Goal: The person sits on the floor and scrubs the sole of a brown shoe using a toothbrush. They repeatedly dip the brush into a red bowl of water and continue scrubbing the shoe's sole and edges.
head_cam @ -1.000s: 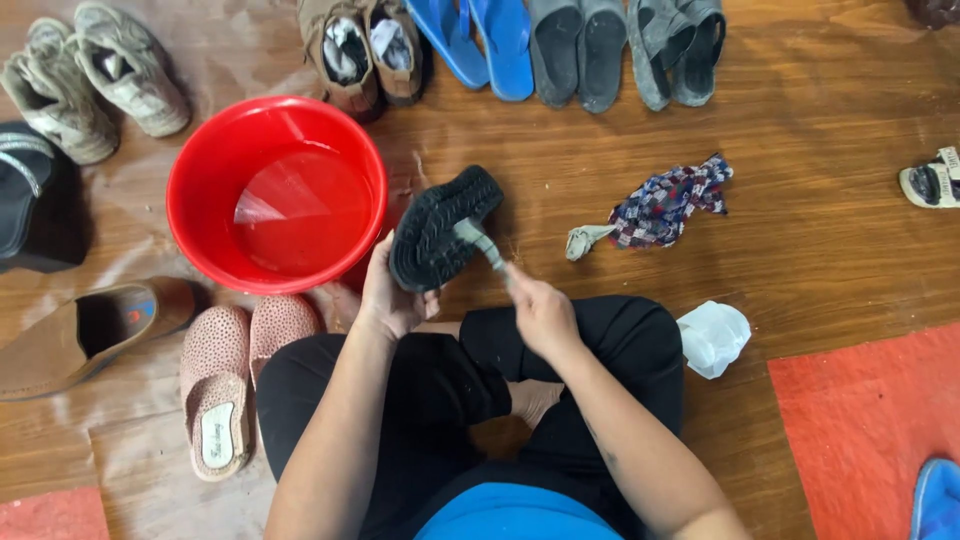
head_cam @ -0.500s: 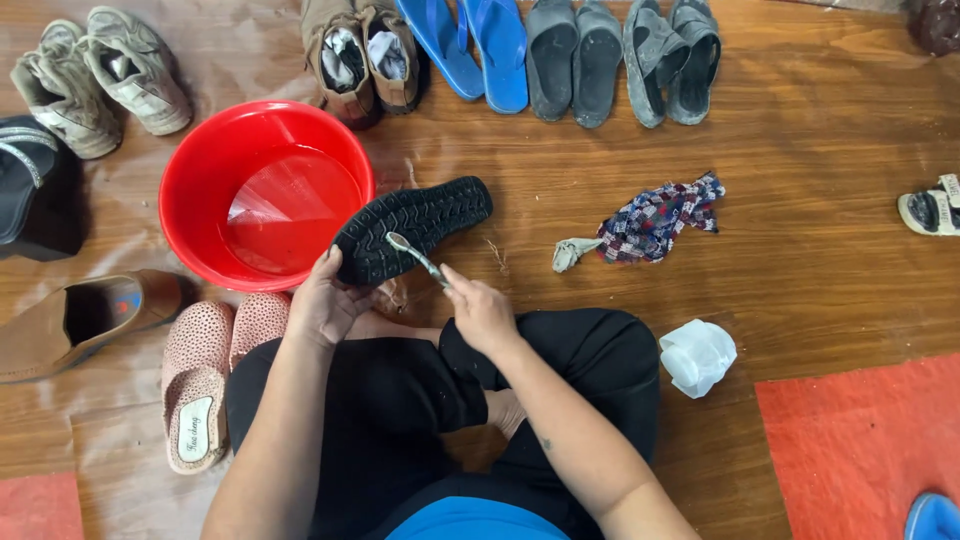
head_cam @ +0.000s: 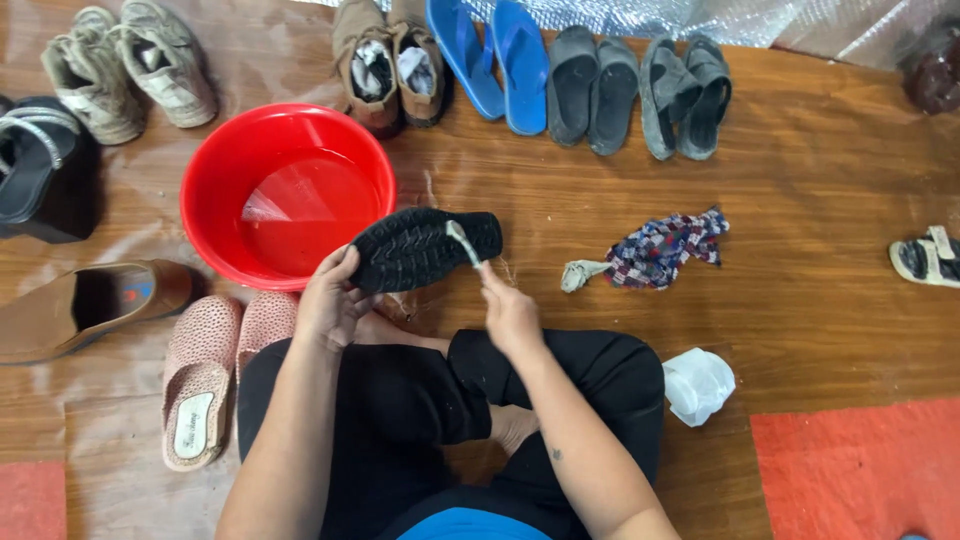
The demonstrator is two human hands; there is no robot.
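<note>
Wood-look floor (head_cam: 820, 180) w/ a clear plastic sheet at the far edge; person sits cross-legged, red basin (head_cam: 288, 192) holding a little water just ahead-left of the knees. Left hand (head_cam: 328, 300) is closed round the heel end of a black shoe (head_cam: 425, 247), sole turned up, right beside the basin's near-right rim. Right hand (head_cam: 508, 312) is closed on a small brush (head_cam: 462, 240), bristles on the sole toward the toe. Scrubbing looks mid-way: sole wet in patches, tread not visibly clean yet; pairs lined up beyond the basin, e.g. blue flip-flops (head_cam: 490, 60), look untouched. Patterned rag (head_cam: 655, 250) lies right of the basin, white crumpled bag (head_cam: 697, 385) nearer the knee. Vs half a sec ago: shoe sits about the same by the basin, brush has slid further toward the toe.
</note>
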